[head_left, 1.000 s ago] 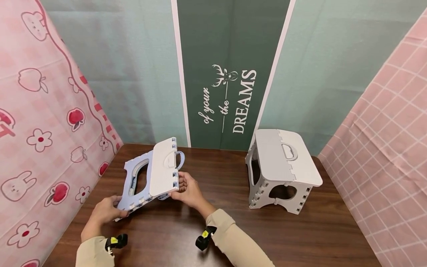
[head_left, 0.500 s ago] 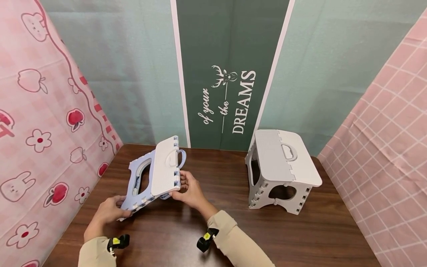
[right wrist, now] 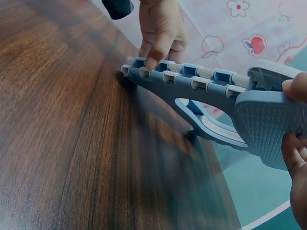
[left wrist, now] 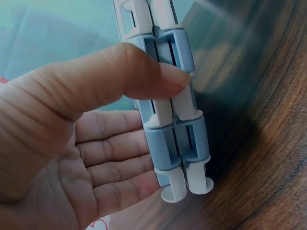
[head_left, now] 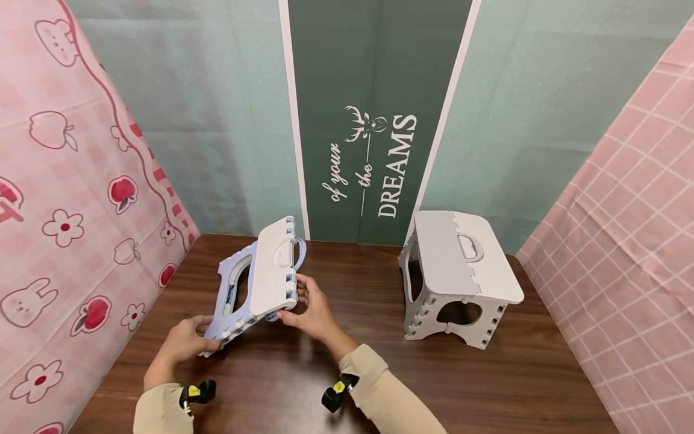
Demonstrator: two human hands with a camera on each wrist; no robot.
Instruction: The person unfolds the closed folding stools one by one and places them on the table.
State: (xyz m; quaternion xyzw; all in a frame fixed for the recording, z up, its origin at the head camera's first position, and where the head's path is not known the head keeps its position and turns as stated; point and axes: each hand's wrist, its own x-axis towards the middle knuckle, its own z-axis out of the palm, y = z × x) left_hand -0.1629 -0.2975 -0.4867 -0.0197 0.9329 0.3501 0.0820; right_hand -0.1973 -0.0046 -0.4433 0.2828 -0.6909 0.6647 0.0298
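Note:
Both hands hold a blue-and-white folding step stool (head_left: 273,268), tilted, on the left of the head view. Its legs are pressed flat together, and the white seat panels angle off from them. At the low leg end my left hand (head_left: 187,342) grips the hinged side. In the left wrist view, the thumb (left wrist: 175,81) lies across the blue and white hinge knuckles, with the fingers behind. The right hand (head_left: 314,310) pinches the near right corner of the seat, the thumb apart from the fingers in the right wrist view. A small blue handle (head_left: 300,253) juts from the seat.
A grey-white folding stool (head_left: 461,277) stands unfolded to the right on the dark wooden table (head_left: 347,367). A green cloth (head_left: 368,60) hangs behind, and pink cloths (head_left: 640,181) line both sides.
The blue-and-white stool has shifted slightly right and tilted a bit steeper, both hands moving with it and keeping their grip. The grey-white stool has stayed put.

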